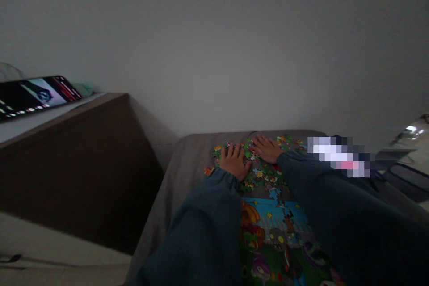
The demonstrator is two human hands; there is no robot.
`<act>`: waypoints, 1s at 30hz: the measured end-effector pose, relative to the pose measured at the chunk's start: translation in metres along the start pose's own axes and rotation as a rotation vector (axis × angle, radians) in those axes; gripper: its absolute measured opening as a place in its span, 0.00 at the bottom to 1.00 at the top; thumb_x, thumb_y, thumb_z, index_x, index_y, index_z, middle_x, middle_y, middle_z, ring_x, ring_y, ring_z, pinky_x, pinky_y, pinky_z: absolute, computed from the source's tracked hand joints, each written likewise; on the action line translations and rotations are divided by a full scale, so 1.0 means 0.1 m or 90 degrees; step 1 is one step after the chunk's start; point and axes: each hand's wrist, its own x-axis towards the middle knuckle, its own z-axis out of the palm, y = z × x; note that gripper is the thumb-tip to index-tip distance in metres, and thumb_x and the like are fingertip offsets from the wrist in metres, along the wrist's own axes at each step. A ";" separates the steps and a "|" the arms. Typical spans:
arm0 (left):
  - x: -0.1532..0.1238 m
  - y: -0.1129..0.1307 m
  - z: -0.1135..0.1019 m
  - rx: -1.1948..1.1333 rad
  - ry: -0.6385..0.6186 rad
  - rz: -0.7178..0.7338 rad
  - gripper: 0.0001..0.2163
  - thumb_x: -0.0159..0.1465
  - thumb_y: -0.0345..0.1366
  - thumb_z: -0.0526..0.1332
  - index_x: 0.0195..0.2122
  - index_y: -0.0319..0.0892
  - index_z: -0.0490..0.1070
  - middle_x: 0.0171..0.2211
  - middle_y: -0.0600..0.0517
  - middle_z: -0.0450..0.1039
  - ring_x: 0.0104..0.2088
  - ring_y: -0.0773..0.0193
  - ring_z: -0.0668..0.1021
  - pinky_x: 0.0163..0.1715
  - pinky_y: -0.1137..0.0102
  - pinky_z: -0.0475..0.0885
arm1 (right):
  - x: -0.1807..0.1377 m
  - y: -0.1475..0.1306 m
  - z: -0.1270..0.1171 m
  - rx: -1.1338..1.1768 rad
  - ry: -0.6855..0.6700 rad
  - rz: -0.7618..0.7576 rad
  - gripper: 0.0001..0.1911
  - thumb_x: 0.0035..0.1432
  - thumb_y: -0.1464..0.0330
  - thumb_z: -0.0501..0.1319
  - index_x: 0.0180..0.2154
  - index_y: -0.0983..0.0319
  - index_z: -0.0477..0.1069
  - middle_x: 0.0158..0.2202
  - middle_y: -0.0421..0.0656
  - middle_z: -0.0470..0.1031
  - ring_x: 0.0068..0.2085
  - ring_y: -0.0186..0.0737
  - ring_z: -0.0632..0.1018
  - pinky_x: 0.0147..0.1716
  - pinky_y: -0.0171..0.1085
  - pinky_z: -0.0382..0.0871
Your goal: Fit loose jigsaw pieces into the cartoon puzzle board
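Loose jigsaw puzzle pieces (258,172) lie in a scattered pile near the far end of a grey cloth-covered surface (191,161). My left hand (234,163) rests on the left part of the pile, fingers spread. Farther back and to the right, my right hand (267,149) lies flat over other pieces, its fingers also stretched out. Neither hand grips anything, though pieces under the palms are hidden. Closer to me is a joined section of the puzzle (276,237), with cartoon figures and a blue strip along its far edge. My sleeves cover both its sides.
A plain wall (214,76) rises behind the surface. At left, a dark wooden cabinet (83,156) carries a phone (40,96) with a lit screen. On the right are a blurred-out patch (342,156), dark-framed glasses (409,178) and a shiny transparent object (415,134).
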 end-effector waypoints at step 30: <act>0.06 -0.02 -0.03 -0.005 -0.047 -0.007 0.27 0.71 0.51 0.43 0.67 0.47 0.57 0.69 0.51 0.54 0.69 0.50 0.54 0.65 0.45 0.50 | 0.14 -0.18 -0.04 0.056 0.029 -0.008 0.32 0.69 0.52 0.34 0.70 0.52 0.43 0.73 0.42 0.38 0.72 0.51 0.42 0.66 0.61 0.35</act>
